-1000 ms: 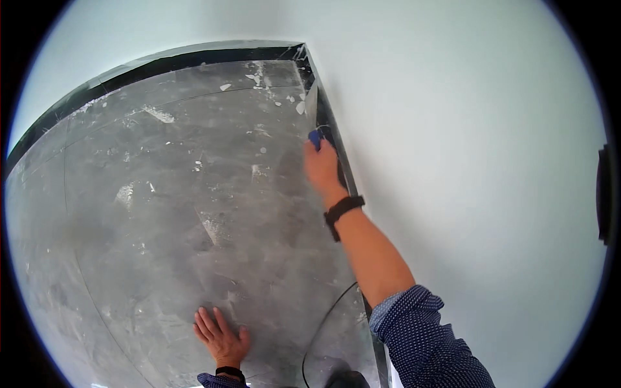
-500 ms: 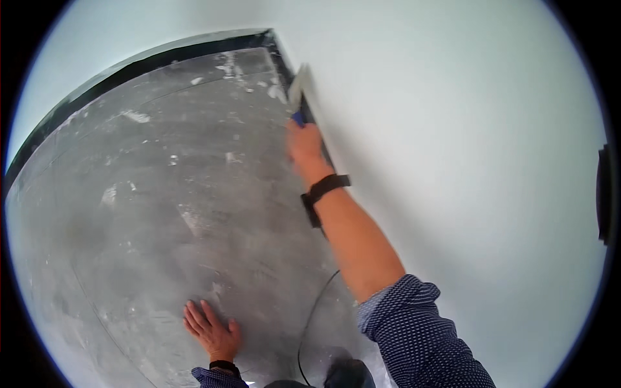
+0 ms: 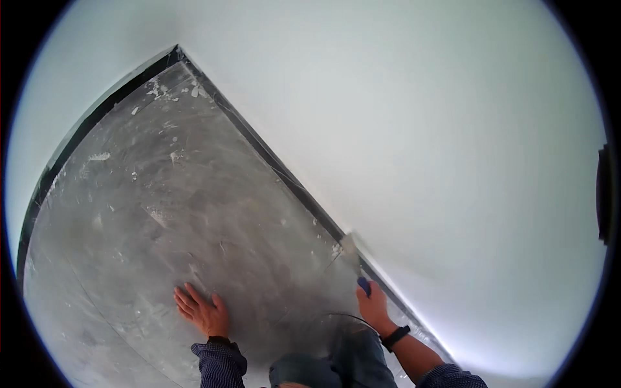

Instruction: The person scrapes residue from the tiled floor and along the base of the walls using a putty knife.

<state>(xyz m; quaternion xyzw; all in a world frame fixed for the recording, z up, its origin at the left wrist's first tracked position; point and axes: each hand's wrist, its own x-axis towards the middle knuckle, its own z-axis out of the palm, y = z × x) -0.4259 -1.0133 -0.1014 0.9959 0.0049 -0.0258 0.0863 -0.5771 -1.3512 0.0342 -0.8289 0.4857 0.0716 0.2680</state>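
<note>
My right hand [image 3: 373, 307] is closed round the blue handle of a putty knife [image 3: 349, 246]. The knife's wide, pale blade, a little blurred, rests at the dark skirting strip [image 3: 284, 174] where floor and right wall meet. Small white crumbs lie beside the blade. My left hand [image 3: 206, 317] lies flat on the grey floor [image 3: 213, 239], fingers stretched out and holding nothing.
White walls [image 3: 420, 142] rise to the right and at the back, joining at a far corner. White flakes [image 3: 194, 92] are scattered on the floor near that corner. A thin dark cable [image 3: 346, 315] curves by my knees.
My right hand has drawn the putty knife back along the right skirting, from near the far corner to close by my knees. The view has turned; my left hand stays flat on the floor.
</note>
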